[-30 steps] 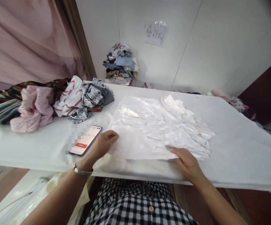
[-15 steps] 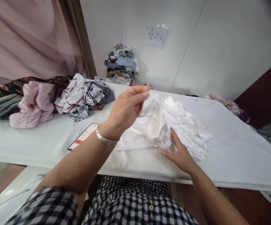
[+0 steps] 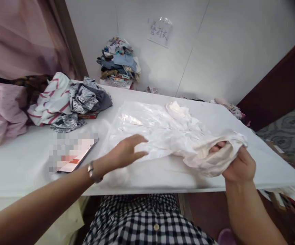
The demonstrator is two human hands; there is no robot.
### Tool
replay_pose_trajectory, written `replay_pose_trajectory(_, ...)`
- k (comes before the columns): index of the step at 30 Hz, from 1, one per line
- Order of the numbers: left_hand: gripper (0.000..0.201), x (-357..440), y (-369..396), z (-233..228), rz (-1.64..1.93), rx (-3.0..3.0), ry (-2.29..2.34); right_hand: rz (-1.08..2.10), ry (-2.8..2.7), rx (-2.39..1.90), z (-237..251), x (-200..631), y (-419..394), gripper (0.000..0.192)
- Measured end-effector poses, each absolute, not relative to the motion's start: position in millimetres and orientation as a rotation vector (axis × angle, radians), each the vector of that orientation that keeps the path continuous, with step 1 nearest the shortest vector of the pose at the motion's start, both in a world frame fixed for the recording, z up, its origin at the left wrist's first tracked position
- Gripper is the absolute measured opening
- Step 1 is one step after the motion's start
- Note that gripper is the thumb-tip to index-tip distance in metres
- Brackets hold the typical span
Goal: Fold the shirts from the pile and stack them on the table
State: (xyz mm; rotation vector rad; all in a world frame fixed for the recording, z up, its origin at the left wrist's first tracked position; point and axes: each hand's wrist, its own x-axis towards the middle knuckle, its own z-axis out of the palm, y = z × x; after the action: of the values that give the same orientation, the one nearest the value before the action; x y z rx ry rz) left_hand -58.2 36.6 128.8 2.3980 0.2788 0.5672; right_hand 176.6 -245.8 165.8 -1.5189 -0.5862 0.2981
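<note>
A white shirt lies spread in loose wrinkles across the white table, a shiny patch on its left part. My right hand grips its bunched right end, lifted off the tabletop near the front edge. Through an opening in that cloth some of my fingertips show. My left hand is just above the shirt's lower left part, thumb and fingers apart, holding nothing. Whether it touches the cloth I cannot tell.
On the white table, a phone lies left of my left hand. Pink clothing, a red-striped white garment and a black-and-white printed one are heaped behind it. Stacked clothes stand by the wall under a paper sign.
My right hand has moved right and taken hold of the shirt's end. My left hand has let go of the raised cloth and come down left. The view has shifted right.
</note>
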Motion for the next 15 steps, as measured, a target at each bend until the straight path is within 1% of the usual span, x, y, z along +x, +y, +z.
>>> replay_pose_trajectory(2, 0.044, -89.3, 37.7, 95.7, 0.399, 2.6, 0.372, 0.247, -0.562, -1.559, 163.7, 181.5, -259.0, 0.058)
replay_pose_trajectory(3, 0.044, -101.8, 37.8, 83.8, 0.342, 2.672, 0.422, 0.214, -0.548, -1.578, 163.0, 182.8, -263.9, 0.062)
replay_pose_trajectory(6, 0.034, -124.4, 38.8, 65.1, 0.27, 2.802, 0.527, 0.11, -0.466, -1.632, 164.9, 184.7, -273.7, 0.07)
replay_pose_trajectory(8, 0.031, -129.3, 41.1, 62.1, 0.281, 2.855, 0.557, 0.052, -0.374, -1.648, 169.3, 186.3, -277.2, 0.072)
replay_pose_trajectory(11, 0.036, -129.8, 47.6, 63.1, 0.325, 2.919, 0.554, -0.014, -0.294, -1.649, 177.1, 192.1, -279.3, 0.072)
replay_pose_trajectory(15, 0.031, -128.1, 64.0, 75.4, 0.412, 2.869, 0.607, -0.047, -0.361, -1.597, 186.8, 214.1, -279.1, 0.069)
